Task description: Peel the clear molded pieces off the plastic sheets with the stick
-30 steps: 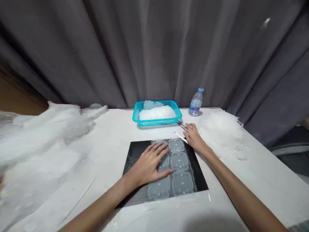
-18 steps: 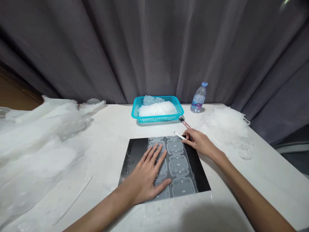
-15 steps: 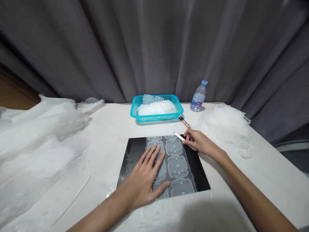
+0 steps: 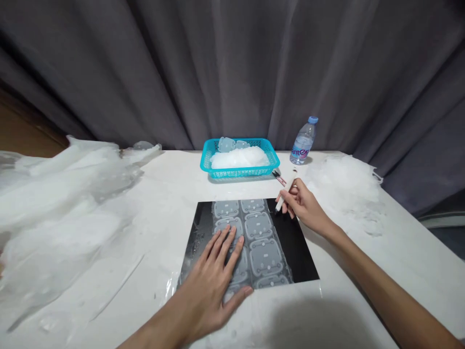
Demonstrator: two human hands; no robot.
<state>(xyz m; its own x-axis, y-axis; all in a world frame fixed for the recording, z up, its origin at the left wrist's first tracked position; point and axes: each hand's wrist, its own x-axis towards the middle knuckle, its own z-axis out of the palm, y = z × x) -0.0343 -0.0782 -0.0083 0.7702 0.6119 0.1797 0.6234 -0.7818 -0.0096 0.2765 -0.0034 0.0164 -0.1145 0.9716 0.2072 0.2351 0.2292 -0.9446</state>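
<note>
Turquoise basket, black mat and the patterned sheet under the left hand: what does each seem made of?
The basket: likely moulded plastic with a sheen, from its even colour and perforated walls. The patterned sheet: probably thin translucent plastic, since the black mat shows through. The mat: smooth, straight-edged, perhaps plastic or coated board; its look leaves that open.

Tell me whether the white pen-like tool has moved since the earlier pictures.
Yes: held in the right hand, the white tool has tilted up and shifted right relative to the teal basket, its upper end now right of it.
</note>
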